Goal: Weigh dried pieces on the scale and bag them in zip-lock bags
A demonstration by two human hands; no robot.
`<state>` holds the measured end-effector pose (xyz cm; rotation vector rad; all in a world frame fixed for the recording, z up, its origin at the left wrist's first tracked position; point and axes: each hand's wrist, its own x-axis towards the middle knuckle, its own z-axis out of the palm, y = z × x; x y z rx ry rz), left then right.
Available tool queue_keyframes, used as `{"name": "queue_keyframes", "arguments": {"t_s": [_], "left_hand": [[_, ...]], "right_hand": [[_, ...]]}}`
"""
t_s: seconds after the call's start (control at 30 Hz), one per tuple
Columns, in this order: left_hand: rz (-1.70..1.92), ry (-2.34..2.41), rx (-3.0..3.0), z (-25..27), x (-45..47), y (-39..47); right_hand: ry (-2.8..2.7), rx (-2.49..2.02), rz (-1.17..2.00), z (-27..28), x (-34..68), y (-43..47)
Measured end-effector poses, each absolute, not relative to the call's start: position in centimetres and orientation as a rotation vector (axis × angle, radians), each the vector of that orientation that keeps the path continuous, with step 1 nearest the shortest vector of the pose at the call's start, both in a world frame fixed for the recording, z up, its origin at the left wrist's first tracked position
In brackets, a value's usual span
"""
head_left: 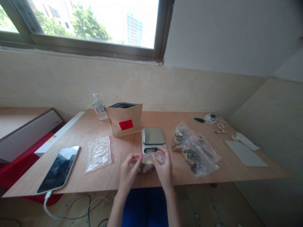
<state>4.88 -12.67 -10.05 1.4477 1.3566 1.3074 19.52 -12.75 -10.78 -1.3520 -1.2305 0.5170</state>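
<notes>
Between my two hands is a clear zip bag [147, 167] with light and dark dried pieces inside, near the table's front edge. My left hand [131, 168] pinches its upper left edge, and my right hand [163, 165] grips the upper right edge. Just beyond the bag lies a kitchen scale [153, 136] with a steel plate; my right fingers partly cover its display. Behind and left of the scale stands an open brown paper pouch [125, 121] with a red label. Several filled zip bags [193, 151] are heaped to the right.
Flat clear zip bags [99, 154] lie at left, beside a phone [59, 168] on a charging cable. A water bottle [99, 107] stands by the wall. Back right hold a screwdriver [199, 119] and a white dome camera [210, 118]; a white sheet [246, 153] lies nearer.
</notes>
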Motion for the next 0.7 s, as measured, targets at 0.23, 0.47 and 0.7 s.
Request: {"name": "queue_keyframes", "arguments": {"t_s": [0.23,0.47,0.7], "left_hand": [[1.35,1.436,1.544,-10.1,4.8,-12.7],[1.402,1.402,1.604,-9.6,4.9,-12.8],[1.423,1.356,1.63,-9.5,4.8,-12.8]], "right_hand": [[-1.47,-1.48,-0.106,-9.2,19.0,-13.6],[-1.632,-1.439,-0.137,-8.9,19.2,-13.7],[-1.689,-1.395,0.017,-8.8,18.9,-13.8]]}}
